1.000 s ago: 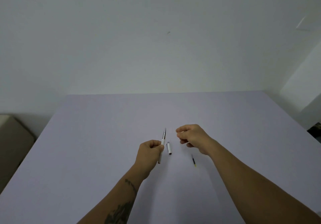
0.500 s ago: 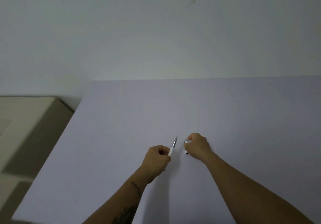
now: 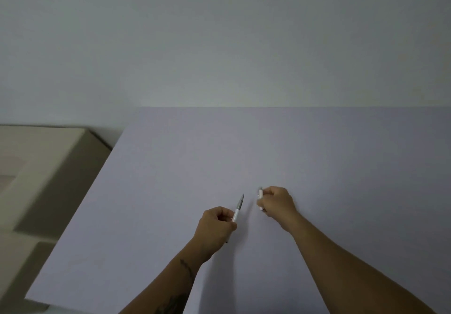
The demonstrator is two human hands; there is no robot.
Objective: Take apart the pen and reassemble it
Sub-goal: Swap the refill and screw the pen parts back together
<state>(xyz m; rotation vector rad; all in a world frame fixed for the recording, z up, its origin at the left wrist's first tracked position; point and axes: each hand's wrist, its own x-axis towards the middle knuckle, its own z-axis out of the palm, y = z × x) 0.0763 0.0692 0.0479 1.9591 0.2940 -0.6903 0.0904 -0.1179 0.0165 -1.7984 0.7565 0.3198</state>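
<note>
— Gripping what, near left?
— Left hand point(image 3: 214, 226) pinches the barrel point(image 3: 238, 208), tip up, ready for joining.
— And right, farther?
— Right hand point(image 3: 277, 201) closes on the cap point(image 3: 260, 194) above the table point(image 3: 170, 191).

One head-worn camera looks forward and down over the worktop point(image 3: 317, 155) toward its far edge and the wall point(image 3: 219, 45).

Table point(image 3: 292, 148) is a flat pale lilac-grey. Pen body point(image 3: 237, 212) over it is white with a silver-grey tip, small white cap point(image 3: 260, 194) just right of it. Dark tattoo point(image 3: 186, 268) on the forearm.
</note>
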